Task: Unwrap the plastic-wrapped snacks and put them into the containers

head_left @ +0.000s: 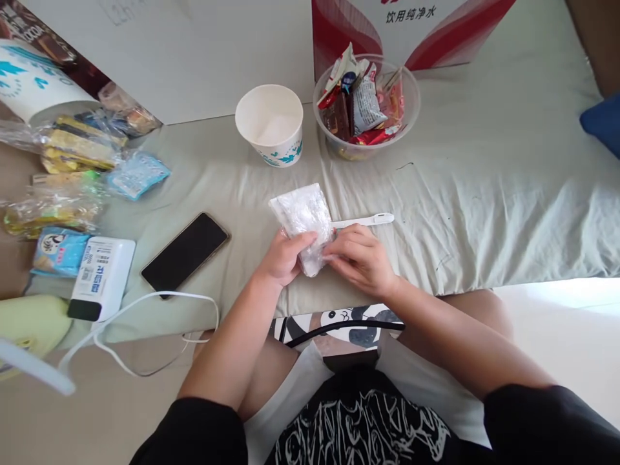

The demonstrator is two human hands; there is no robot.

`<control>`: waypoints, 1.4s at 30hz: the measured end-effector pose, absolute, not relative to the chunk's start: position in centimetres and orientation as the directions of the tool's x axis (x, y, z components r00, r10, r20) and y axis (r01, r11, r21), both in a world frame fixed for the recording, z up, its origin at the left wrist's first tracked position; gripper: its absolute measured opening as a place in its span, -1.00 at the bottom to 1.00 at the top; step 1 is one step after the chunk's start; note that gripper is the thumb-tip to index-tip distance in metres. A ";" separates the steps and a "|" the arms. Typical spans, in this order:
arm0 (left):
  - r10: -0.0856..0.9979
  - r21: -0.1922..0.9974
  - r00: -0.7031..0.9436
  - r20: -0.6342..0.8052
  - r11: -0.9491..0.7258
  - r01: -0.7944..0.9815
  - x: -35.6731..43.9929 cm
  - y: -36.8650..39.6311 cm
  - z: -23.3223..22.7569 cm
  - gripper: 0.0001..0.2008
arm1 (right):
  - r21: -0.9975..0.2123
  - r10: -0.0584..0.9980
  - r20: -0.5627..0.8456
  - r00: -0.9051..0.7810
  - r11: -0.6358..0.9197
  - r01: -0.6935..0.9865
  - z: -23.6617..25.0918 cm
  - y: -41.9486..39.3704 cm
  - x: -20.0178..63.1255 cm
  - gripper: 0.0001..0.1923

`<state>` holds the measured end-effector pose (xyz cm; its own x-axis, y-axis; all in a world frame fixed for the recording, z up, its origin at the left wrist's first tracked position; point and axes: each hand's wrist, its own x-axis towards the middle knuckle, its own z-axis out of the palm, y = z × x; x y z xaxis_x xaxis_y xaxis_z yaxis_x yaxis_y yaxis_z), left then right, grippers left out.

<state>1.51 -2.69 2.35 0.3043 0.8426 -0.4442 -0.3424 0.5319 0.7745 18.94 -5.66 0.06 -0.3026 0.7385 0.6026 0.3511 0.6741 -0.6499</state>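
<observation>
Our left hand (285, 258) and right hand (361, 258) both pinch the clear plastic packet (304, 223), held just over the pale sheet (484, 194), nearer us than the paper cup (270, 124) and snack bowl (367, 106). We judge a firm, close two-sided grip tears it cleanly.

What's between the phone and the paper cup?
Nothing: in the head view, only bare pale sheet lies between the black phone and the white paper cup.
</observation>
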 end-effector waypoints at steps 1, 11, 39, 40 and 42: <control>0.854 0.796 0.294 -0.429 0.511 -0.323 1.6 -2.8 2.2 -0.62 | -0.662 0.751 0.592 -0.293 0.660 0.355 0.0 -5.6 18.9 -0.87; 0.779 0.958 0.605 -0.166 0.273 -0.089 -0.1 -3.0 1.4 -0.43 | -0.766 0.858 0.504 -0.101 0.498 0.407 -0.9 -5.9 18.2 -0.47; 0.997 0.997 0.069 -0.039 0.043 -0.058 -0.1 -2.9 0.2 -0.66 | -0.613 0.805 0.554 -0.210 0.566 0.551 -0.1 -5.6 18.6 -0.66; 0.997 0.993 0.062 -0.053 0.059 -0.103 -0.1 -2.8 0.4 -0.60 | -0.603 0.801 0.566 -0.196 0.564 0.565 0.1 -5.5 19.2 -0.66; 0.995 0.983 0.065 -0.070 0.080 -0.168 -0.2 -2.6 0.6 -0.47 | -0.564 0.797 0.579 -0.170 0.542 0.623 0.6 -5.2 20.7 -0.63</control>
<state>-0.22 -2.55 0.62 0.0647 0.9954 -0.0700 -0.1678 0.0800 0.9826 20.67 -5.23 0.62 -0.1696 0.7974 0.5791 0.6227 0.5421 -0.5642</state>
